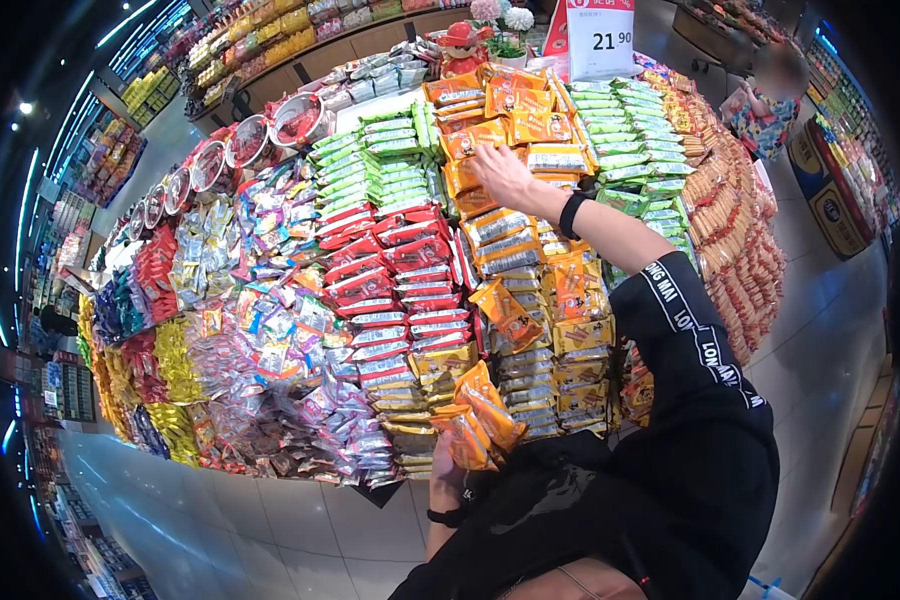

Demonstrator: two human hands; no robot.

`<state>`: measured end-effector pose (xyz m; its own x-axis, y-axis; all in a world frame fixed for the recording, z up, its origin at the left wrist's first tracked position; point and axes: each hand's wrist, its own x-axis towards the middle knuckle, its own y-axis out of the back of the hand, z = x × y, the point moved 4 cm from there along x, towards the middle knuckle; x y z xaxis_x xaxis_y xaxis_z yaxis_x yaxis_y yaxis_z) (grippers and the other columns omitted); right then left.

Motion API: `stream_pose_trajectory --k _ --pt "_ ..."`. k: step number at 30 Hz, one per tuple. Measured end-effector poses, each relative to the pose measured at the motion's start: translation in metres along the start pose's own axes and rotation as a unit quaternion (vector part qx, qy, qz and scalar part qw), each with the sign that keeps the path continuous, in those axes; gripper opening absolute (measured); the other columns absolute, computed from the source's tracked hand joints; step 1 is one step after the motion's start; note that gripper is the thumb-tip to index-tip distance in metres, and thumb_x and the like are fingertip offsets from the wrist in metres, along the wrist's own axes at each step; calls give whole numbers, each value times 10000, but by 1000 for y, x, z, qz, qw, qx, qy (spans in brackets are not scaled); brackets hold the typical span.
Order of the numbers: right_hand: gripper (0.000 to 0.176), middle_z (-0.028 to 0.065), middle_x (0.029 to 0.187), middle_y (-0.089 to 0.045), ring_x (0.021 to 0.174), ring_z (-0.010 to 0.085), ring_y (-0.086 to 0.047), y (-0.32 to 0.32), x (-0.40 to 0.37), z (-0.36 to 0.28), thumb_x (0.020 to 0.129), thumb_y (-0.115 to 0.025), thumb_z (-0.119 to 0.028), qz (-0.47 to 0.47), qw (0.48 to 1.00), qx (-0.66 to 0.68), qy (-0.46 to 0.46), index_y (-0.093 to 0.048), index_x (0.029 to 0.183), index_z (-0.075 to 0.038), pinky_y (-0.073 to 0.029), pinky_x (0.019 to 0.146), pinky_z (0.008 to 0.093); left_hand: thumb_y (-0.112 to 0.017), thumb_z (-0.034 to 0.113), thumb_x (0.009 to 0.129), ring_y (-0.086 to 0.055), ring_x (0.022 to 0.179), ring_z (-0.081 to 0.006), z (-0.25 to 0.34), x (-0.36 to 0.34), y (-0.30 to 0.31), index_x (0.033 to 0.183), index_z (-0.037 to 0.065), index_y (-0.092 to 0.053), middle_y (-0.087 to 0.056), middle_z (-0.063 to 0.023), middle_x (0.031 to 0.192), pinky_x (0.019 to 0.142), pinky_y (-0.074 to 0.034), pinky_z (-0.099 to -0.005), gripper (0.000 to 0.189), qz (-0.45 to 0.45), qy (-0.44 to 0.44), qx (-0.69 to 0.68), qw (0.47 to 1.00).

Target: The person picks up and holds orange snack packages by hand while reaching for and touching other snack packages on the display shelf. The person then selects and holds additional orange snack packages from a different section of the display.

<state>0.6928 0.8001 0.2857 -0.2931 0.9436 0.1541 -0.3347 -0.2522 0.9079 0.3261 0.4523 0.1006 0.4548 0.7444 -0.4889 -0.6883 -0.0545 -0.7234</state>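
My left hand [447,466] is low at the front edge of the display, closed around several orange snack packets [484,412] held against my body. My right arm reaches far across the pile. At its end my right hand [507,178] lies over the orange packets in the back rows, fingers stretched out with the tips right at an orange packet [475,138]. Below that hand, rows of orange packets [505,240] continue, and one loose orange packet [507,313] lies tilted across them.
Green packets [625,125] flank the orange rows, with red packets [415,240] to the left. Round clear-fronted bins [298,118] line the far left. A price sign [602,40] and a red figurine [460,50] stand at the back. Another person [767,115] is at the upper right.
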Motion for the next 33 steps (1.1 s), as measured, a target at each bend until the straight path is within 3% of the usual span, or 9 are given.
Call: stream_pose_trajectory --k 4,9,14,17,19,24,26,32,33 --pt "457 179 1443 -431 1330 310 -417 19 13 -34 926 -559 -263 18 988 126 86 -502 1331 -59 -382 1068 476 -567 360 950 -508 1268 -309 -5 0 13 1416 31 -398 -517 -136 1382 1092 -395 -464 595 50 3 -2 999" --pt "374 101 1273 -529 1249 263 -425 -9 29 -47 973 -517 -394 0 994 56 88 -640 1156 -93 -378 994 493 -598 337 935 -613 1100 -242 15 -16 -43 1341 15 -479 -615 -106 1234 966 -494 -383 531 41 -5 -8 999" --pt "352 92 1285 -526 1268 271 -419 -26 30 -35 940 -570 -385 -5 992 51 114 -667 1091 -82 -382 989 485 -592 335 935 -600 1125 -250 17 -17 -42 1345 6 -477 -607 -109 1249 998 -473 -393 538 52 -9 2 999" --pt "361 116 1349 -503 1324 295 -399 -11 16 -30 919 -597 -343 134 975 102 143 -637 1142 -62 -367 1039 498 -594 338 933 -601 1120 -244 15 -14 -33 1338 14 -485 -609 -105 1245 992 -475 -390 530 58 -9 6 998" --pt "399 146 1387 -483 1327 331 -421 4 8 -16 898 -615 -296 185 958 190 108 -588 1205 -42 -356 1075 504 -594 340 934 -601 1120 -241 15 -16 -29 1334 19 -491 -610 -103 1242 989 -476 -387 523 69 -5 8 998" --pt "398 152 1238 -529 1179 342 -510 20 -33 61 878 -662 -303 109 975 187 -48 -575 1167 -45 -412 994 476 -577 364 941 -536 1230 -295 11 -16 -16 1371 84 -459 -553 -112 1328 1072 -415 -462 526 75 -13 25 997" --pt "492 159 1196 -536 1183 317 -502 19 -60 89 833 -715 -329 102 987 123 -29 -553 1204 -50 -418 976 471 -564 371 950 -538 1232 -293 3 -12 3 1371 78 -459 -557 -109 1328 1071 -418 -461 523 104 -19 25 994" --pt "725 148 1251 -501 1206 303 -482 1 -106 121 768 -786 -372 23 997 25 -75 -444 1326 -62 -428 964 452 -583 349 954 -594 1162 -277 -4 -1 5 1341 57 -487 -602 -117 1274 1014 -474 -443 495 -62 27 -48 997" --pt "653 143 1149 -496 1129 304 -518 0 -107 120 745 -801 -269 57 996 39 -62 -450 1246 -42 -466 883 416 -607 336 945 -609 1135 -267 -6 -6 4 1319 56 -506 -615 -114 1248 992 -491 -429 478 2 12 -12 1000"
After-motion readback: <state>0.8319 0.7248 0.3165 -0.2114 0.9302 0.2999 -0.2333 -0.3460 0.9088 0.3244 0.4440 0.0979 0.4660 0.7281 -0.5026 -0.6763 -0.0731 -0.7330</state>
